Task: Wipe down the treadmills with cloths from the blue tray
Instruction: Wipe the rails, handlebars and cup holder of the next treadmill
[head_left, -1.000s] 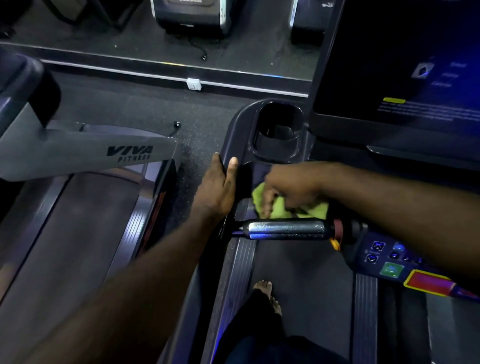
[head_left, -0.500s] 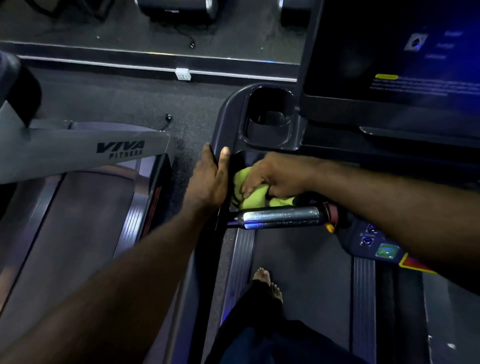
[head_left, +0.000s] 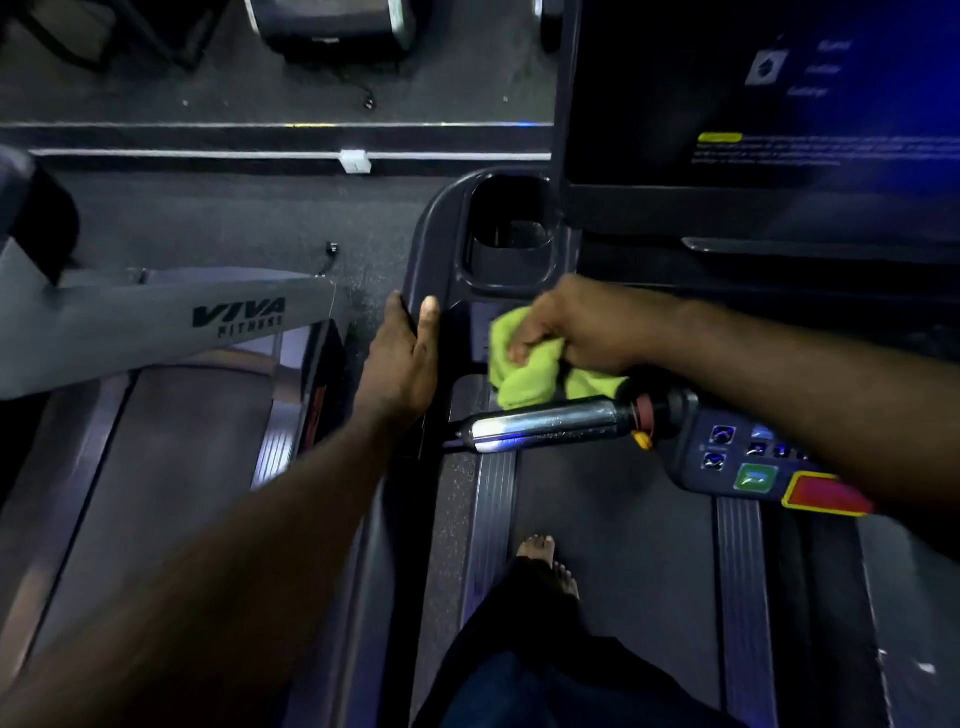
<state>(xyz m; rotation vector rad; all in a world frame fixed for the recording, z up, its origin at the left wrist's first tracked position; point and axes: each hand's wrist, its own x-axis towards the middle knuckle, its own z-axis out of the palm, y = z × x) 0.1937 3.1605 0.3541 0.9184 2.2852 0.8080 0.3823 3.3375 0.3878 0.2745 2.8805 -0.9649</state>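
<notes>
Dark floor (head_left: 208, 218) surrounds our treadmill (head_left: 597, 519). Our right hand (head_left: 582, 327) has its fingers (head_left: 524, 348) clamped on the green cloth (head_left: 524, 387) bunched beneath them; our left hand (head_left: 400, 364) grips the rail (head_left: 434, 244).

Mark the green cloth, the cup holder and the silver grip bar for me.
green cloth (head_left: 519, 387): head view, on the bunched folds at its lower left.
cup holder (head_left: 506, 258): head view, on its near inner wall.
silver grip bar (head_left: 545, 423): head view, on the middle of the chrome tube.

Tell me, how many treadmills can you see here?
2. The near treadmill is under the bare foot; the left treadmill bears VIVA FITNESS. Dark shapes at the top may be more.
</notes>
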